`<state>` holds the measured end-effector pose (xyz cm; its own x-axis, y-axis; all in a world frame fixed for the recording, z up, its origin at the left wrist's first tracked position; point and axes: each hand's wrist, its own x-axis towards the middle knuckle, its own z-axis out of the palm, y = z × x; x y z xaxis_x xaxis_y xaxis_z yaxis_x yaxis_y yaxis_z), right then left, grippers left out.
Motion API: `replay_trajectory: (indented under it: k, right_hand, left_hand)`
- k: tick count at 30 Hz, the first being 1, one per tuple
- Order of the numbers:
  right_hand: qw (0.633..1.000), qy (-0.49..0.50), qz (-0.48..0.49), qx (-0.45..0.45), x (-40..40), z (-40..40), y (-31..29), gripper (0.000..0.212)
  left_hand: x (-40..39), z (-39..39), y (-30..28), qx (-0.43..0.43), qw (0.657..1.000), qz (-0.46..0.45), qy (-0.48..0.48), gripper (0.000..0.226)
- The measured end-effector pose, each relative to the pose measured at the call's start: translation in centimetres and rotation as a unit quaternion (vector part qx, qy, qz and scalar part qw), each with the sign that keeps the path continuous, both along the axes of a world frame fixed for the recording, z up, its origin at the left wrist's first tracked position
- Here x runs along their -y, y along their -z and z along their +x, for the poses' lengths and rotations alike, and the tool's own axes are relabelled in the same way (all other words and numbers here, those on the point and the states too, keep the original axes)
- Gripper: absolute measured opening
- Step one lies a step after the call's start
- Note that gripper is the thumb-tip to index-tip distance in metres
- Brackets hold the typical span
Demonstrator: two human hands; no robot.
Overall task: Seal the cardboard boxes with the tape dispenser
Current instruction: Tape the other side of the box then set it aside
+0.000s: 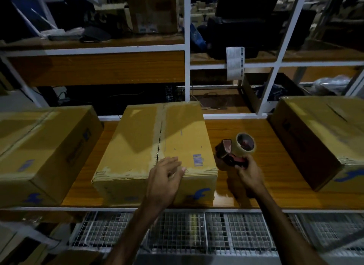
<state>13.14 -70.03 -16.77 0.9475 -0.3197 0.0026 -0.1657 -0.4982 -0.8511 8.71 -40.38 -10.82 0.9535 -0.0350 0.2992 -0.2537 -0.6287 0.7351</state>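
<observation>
**Dispenser in hand, box waiting**

The right hand (pixel 248 174) grips the handle of a red-and-black tape dispenser (pixel 235 150) loaded with a roll of clear brown tape, holding it just above the orange-brown wooden worktop (pixel 246 130). Immediately to its left sits the middle brown cardboard box (pixel 157 144), flaps closed, old tape along its centre seam. The left hand (pixel 164 178) hovers with fingers loosely spread at the box's near top edge, holding nothing. A second brown cardboard box (pixel 41 146) lies further left of that hand, and a third brown cardboard box (pixel 323 134) stands right of the dispenser hand.
</observation>
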Motion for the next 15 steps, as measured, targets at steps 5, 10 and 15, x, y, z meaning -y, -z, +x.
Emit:
replay_trajectory:
  k: [5, 10, 15]
  right_hand:
    - [0.990, 0.021, -0.008, 0.138, -2.9, -2.5, -4.0, 0.038]
    - [0.977, -0.003, 0.000, 0.215, -5.8, -5.2, -7.5, 0.047]
    - [0.975, -0.012, -0.003, 0.224, -8.2, -6.4, -8.7, 0.044]
  left_hand:
    - [4.1, 0.0, -2.7, -0.066, 0.975, -0.205, -0.059, 0.042]
    - [7.6, -0.2, -6.9, -0.266, 0.827, -0.489, -0.073, 0.061]
    - [7.6, -1.1, -7.8, -0.308, 0.774, -0.554, -0.012, 0.069]
